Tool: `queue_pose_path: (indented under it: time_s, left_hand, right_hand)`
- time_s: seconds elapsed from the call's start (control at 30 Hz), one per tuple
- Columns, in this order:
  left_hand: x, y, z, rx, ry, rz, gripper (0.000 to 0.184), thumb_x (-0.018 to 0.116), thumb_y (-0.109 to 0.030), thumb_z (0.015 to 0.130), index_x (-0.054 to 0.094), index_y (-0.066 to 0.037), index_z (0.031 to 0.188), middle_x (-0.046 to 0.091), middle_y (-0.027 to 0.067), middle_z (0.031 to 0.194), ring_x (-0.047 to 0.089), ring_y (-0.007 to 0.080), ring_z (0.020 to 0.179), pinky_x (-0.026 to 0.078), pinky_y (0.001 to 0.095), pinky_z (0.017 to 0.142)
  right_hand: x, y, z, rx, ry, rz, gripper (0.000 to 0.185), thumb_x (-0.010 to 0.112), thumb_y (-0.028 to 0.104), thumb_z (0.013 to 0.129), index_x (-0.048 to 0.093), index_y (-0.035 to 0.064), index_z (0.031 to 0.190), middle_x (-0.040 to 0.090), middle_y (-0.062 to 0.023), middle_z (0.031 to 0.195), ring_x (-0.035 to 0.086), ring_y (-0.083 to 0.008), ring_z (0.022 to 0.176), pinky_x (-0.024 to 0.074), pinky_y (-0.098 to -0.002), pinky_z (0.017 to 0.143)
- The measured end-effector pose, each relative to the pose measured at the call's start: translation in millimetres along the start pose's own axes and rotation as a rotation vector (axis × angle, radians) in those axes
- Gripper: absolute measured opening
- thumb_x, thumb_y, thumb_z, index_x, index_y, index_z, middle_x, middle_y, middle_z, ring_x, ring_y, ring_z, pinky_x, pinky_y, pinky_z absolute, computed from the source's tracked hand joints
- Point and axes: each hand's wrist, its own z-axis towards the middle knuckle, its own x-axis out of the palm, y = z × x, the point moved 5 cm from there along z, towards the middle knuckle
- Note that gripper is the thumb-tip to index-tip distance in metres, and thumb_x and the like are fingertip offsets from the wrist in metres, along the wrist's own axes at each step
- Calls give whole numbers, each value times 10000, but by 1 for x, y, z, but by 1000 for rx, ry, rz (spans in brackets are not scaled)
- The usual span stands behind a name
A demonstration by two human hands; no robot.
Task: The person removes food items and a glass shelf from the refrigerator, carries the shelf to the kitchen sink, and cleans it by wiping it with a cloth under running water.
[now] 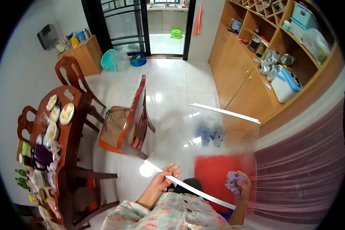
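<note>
A clear glass or plastic panel (172,140) with white strips along its near and far edges spans the space in front of my body. My left hand (165,177) grips the near white strip (203,194) at its left part, thumb over the strip and other fingers extended beyond it. On the right, my right hand (244,186) is closed on a crumpled purple cloth (234,182), held against or close to the panel's surface. A dark bluish smudged patch (209,133) shows in the panel's far half. Something red (211,172) is visible through its near right part.
A wooden chair (128,126) stands left of the panel. Further left is a dining table (69,142) with dishes. Wooden shelving (253,90) lines the right side, beside a purple curtain (303,165). A teal basin (108,60) sits near the sliding door.
</note>
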Motion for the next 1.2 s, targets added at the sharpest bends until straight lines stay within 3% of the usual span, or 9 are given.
queue_pose_path:
  time_s: [0.2, 0.3, 0.37, 0.5, 0.63, 0.73, 0.87, 1.0, 1.2]
  left_hand:
    - [44, -88, 193, 27, 83, -96, 524, 477, 87, 719, 413, -14, 1229, 446, 183, 1239, 473, 364, 1104, 457, 401, 873]
    - [81, -139, 270, 134, -27, -65, 509, 484, 84, 720, 430, -11, 1217, 460, 179, 1225, 461, 365, 1119, 469, 389, 871]
    - [92, -177, 318, 174, 30, -110, 490, 478, 90, 711, 460, -2, 1192, 488, 186, 1196, 471, 373, 1104, 472, 386, 867]
    - [130, -242, 387, 298, -85, -138, 492, 494, 83, 708, 457, 5, 1192, 492, 190, 1191, 475, 376, 1097, 473, 383, 858]
    - [138, -313, 471, 368, -145, -205, 481, 524, 88, 691, 478, 14, 1164, 498, 184, 1184, 487, 369, 1078, 476, 395, 843]
    - [145, -387, 548, 398, -41, -254, 486, 526, 89, 687, 478, 13, 1164, 499, 184, 1186, 490, 366, 1072, 477, 393, 845]
    - [161, -479, 649, 420, -148, -252, 504, 529, 84, 679, 457, 23, 1173, 493, 200, 1185, 493, 367, 1070, 472, 391, 858]
    - [206, -557, 733, 410, 6, -328, 491, 556, 88, 652, 470, 23, 1131, 521, 171, 1104, 490, 330, 1033, 474, 366, 846]
    - [231, -672, 875, 442, -44, -342, 432, 558, 84, 655, 508, 34, 1081, 539, 165, 1085, 506, 318, 999, 488, 340, 810]
  right_hand:
    - [72, 21, 230, 116, 85, 121, 392, 623, 78, 690, 530, -62, 1044, 615, -181, 878, 629, -238, 682, 542, -329, 545]
    - [85, 8, 356, 38, 123, 22, 384, 603, 82, 703, 525, -59, 1052, 622, -170, 846, 630, -225, 683, 539, -301, 548]
    - [121, 12, 425, 114, 163, 27, 394, 587, 66, 690, 525, -65, 1057, 622, -168, 848, 628, -224, 700, 536, -316, 588]
    - [205, 42, 549, 260, 280, -19, 407, 549, 56, 676, 525, -65, 1064, 607, -151, 856, 616, -218, 683, 523, -305, 602]
    - [266, 17, 681, 220, 328, -105, 391, 546, 60, 676, 537, -57, 1049, 611, -121, 833, 602, -182, 664, 508, -283, 606]
    - [321, -4, 778, 319, 371, -85, 348, 547, 42, 678, 554, -53, 1013, 614, -108, 824, 597, -160, 665, 505, -279, 609]
    - [405, -6, 905, 279, 351, -95, 313, 540, 13, 678, 566, -54, 983, 615, -95, 813, 590, -141, 638, 496, -256, 578]
    - [471, 1, 1017, 314, 354, -103, 314, 543, 9, 677, 566, -54, 984, 613, -91, 787, 583, -140, 607, 489, -241, 559]
    - [580, -3, 1198, 360, 442, -138, 254, 552, 20, 676, 573, -36, 924, 598, -75, 724, 559, -122, 565, 441, -222, 484]
